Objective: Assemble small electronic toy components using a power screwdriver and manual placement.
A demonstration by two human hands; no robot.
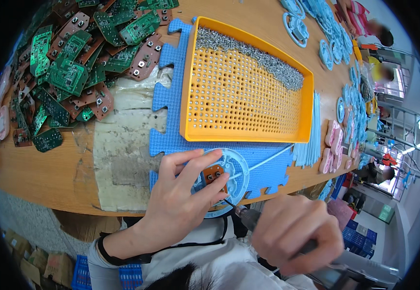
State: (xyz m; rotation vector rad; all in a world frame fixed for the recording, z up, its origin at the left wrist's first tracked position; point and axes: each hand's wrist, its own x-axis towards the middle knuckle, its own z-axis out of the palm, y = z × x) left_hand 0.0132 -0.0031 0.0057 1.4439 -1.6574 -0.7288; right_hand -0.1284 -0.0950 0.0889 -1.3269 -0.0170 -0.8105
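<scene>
A round light-blue plastic housing (243,176) lies at the table's front edge, partly on a blue foam mat (169,116). My left hand (181,195) presses it down with spread fingers, the tips on its rim and inside. A small brown circuit board (211,175) with black buttons sits in the housing, half covered by my fingers. A thin light-blue rod (270,160) extends from the housing to the upper right. My right hand (299,232), somewhat blurred, is wrapped round a power screwdriver (248,216). The bit points left to the housing beside my left fingertips; its very tip is hidden.
Beyond the housing stands a yellow tray (248,137) with screws in its holes and loose screws (253,57) piled along the back. Green and brown circuit boards (70,72) are heaped left. Blue rods (308,130), pink parts (333,145) and blue housings (297,30) lie right. People sit beyond.
</scene>
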